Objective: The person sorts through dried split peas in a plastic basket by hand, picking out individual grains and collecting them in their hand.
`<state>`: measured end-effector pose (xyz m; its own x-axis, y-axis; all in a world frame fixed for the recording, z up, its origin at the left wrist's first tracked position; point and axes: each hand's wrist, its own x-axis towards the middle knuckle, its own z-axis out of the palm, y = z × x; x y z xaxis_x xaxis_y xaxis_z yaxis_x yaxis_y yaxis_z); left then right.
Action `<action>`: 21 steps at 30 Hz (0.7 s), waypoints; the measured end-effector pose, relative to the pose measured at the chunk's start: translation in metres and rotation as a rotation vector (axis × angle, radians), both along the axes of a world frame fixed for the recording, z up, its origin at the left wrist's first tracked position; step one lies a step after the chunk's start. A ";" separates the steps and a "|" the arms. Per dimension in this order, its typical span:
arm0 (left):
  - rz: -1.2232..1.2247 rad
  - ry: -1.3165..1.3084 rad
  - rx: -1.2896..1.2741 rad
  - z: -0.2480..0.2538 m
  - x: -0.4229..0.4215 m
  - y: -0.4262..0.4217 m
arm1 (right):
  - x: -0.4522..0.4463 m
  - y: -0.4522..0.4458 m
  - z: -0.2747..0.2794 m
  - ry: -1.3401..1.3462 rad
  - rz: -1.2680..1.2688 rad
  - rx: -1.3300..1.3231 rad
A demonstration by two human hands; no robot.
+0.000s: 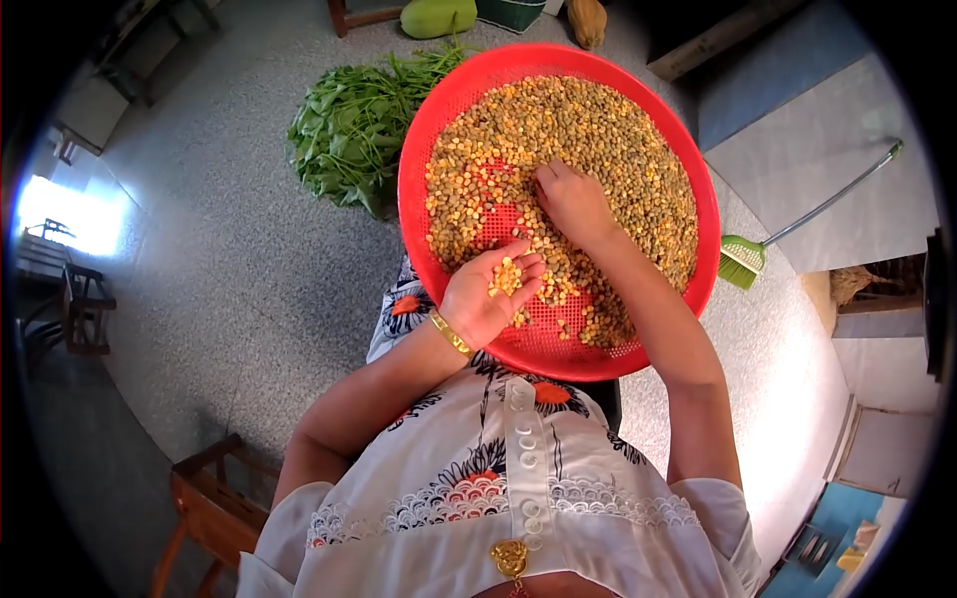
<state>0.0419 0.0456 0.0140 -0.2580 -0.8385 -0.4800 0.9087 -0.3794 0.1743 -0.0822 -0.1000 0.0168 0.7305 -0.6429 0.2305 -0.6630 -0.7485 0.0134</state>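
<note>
Head view; facing down; tray (558, 367) close

in red basket (709, 229): right hand (578, 202), fingertips hidden | beyond basket: dark green container (510, 12), brown gourd (588, 24), cut off

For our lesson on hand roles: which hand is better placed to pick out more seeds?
Probably the right hand: it reaches down to the seeds in the red basket, while the left hand is palm up, cupping yellow seeds.
</note>
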 end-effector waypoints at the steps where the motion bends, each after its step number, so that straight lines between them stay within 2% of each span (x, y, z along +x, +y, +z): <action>1: 0.002 0.000 -0.002 0.000 0.000 0.000 | -0.003 -0.001 -0.001 -0.039 0.000 0.031; 6: 0.005 0.032 -0.004 -0.003 0.000 0.001 | -0.008 0.002 0.008 -0.240 -0.020 0.178; 8: 0.015 0.035 -0.012 -0.004 0.000 0.000 | -0.006 0.014 0.028 -0.362 -0.064 0.673; 9: 0.025 0.041 -0.019 -0.005 0.000 0.001 | -0.009 0.017 0.026 -0.454 0.066 0.900; 12: 0.030 0.056 -0.018 -0.005 0.000 0.001 | -0.010 0.022 0.032 -0.430 0.199 0.999; 14: 0.026 0.062 -0.006 -0.002 0.000 0.001 | -0.007 0.014 0.033 -0.408 0.104 0.894; 16: 0.029 0.064 0.007 -0.002 0.001 0.000 | -0.002 0.005 0.023 -0.309 -0.003 0.388; 21: 0.015 0.036 -0.013 -0.001 0.000 0.001 | 0.005 0.001 0.009 -0.215 0.015 0.270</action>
